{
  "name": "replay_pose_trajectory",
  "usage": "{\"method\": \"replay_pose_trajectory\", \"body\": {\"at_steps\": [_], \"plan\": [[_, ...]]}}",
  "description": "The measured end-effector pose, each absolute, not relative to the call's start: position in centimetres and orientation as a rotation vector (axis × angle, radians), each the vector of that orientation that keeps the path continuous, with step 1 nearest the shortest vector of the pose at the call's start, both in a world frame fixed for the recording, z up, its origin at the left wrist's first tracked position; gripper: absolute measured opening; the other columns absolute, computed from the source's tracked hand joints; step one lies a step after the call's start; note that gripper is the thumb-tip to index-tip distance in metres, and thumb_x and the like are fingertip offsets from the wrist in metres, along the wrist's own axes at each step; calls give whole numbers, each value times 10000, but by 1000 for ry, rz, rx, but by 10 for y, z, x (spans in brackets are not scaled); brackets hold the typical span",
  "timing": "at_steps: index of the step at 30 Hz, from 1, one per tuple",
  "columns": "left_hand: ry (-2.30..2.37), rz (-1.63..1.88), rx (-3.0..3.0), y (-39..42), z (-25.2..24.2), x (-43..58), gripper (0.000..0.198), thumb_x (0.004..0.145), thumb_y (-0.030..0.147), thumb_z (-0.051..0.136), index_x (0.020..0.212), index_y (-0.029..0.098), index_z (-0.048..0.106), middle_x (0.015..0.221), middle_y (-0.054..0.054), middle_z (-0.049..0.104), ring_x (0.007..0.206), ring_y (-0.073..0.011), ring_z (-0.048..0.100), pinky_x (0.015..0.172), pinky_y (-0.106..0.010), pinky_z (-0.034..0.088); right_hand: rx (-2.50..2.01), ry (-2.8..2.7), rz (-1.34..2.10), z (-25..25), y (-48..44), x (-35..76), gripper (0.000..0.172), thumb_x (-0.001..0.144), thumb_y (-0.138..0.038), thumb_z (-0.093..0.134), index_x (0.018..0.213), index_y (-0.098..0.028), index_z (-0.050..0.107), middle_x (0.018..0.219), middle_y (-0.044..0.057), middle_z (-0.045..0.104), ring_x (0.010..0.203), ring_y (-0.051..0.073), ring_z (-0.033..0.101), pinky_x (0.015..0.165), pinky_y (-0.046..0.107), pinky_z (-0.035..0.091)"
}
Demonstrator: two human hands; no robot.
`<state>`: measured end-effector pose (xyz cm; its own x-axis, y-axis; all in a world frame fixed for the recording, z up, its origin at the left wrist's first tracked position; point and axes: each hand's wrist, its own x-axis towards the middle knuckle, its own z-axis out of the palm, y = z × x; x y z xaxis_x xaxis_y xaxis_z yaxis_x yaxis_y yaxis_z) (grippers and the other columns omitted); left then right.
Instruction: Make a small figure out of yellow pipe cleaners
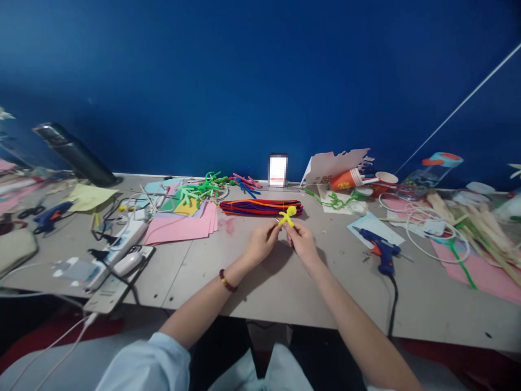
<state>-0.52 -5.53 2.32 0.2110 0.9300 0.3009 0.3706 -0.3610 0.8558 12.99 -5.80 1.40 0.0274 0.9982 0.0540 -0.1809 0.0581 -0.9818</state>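
A small yellow pipe-cleaner figure [287,217], with a round fuzzy head and arms spread, is held upright above the table. My left hand [260,243] pinches its left side, thumb and fingers together; a tiny pale tip shows by these fingertips, too small to name. On the other side, my right hand [303,243] closes its fingers around the figure's lower part, hiding the legs. Just beyond both hands lies a long bundle of red, purple and orange pipe cleaners [260,207].
At the right lies a blue glue gun [380,250], its cord running off the front edge. Pink paper sheets [179,231], green pipe-cleaner pieces [201,189] and a power strip [118,250] are on the left. A phone [278,170] stands at the back near paper cups [345,179].
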Motion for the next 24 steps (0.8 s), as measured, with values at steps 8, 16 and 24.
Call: {"method": "replay_pose_trajectory", "body": {"at_steps": [8,16,24], "plan": [[734,887,1116,-52,33,-3,400,770,559,557,720,167,498,444,78,390,359,-53,342,422,-199,299,-993,-1023,1309,8,-53,131,366,682,-529,677,797,-181,668,434,-84,395,376,63,330,381,213,250],[559,764,888,-54,31,-6,323,813,461,562,706,165,487,421,105,258,357,-36,201,435,-187,276,-1019,-997,1284,13,-56,129,383,658,-545,687,760,-176,675,420,-78,386,392,69,328,391,219,252],[895,990,1245,-54,27,0,379,712,524,641,796,160,577,559,42,453,473,-74,377,478,-217,300,-1079,-953,1221,8,-54,131,386,648,-530,703,790,-171,696,424,-79,392,383,59,300,388,216,222]]}}
